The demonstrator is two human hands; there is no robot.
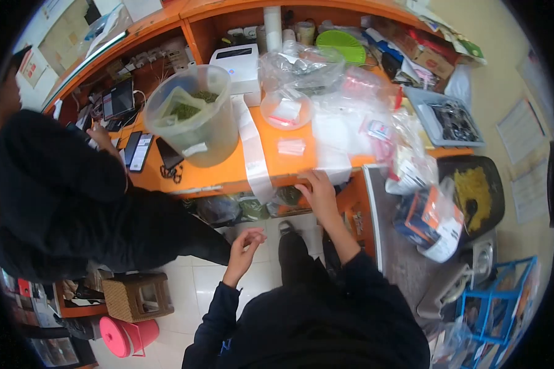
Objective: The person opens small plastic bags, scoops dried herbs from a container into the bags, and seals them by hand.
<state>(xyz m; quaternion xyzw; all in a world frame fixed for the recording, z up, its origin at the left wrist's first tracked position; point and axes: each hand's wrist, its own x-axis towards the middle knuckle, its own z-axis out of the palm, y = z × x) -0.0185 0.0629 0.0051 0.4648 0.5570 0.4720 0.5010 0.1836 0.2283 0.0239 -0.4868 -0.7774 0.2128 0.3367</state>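
Note:
My right hand (319,192) is at the front edge of the orange counter (197,176), fingers apart, beside a sheet of clear plastic (333,161); I cannot tell whether it touches the sheet. Below the counter edge, my left hand (247,246) hangs in the air with loosely bent fingers and nothing visible in it. A small clear packet with pinkish edges (291,146) lies flat on the counter. Behind it sits a round clear container (286,109) with a white and red packet inside. To its left a strip of white plastic (252,154) hangs over the edge.
A large translucent bucket (218,144) holds green dried leaves. Beside it are a white printer (236,61) and phones (141,152). A black tray (495,178) of yellow food stands right. Another person in black (61,190) leans at the left. A pink bucket (126,337) is on the floor.

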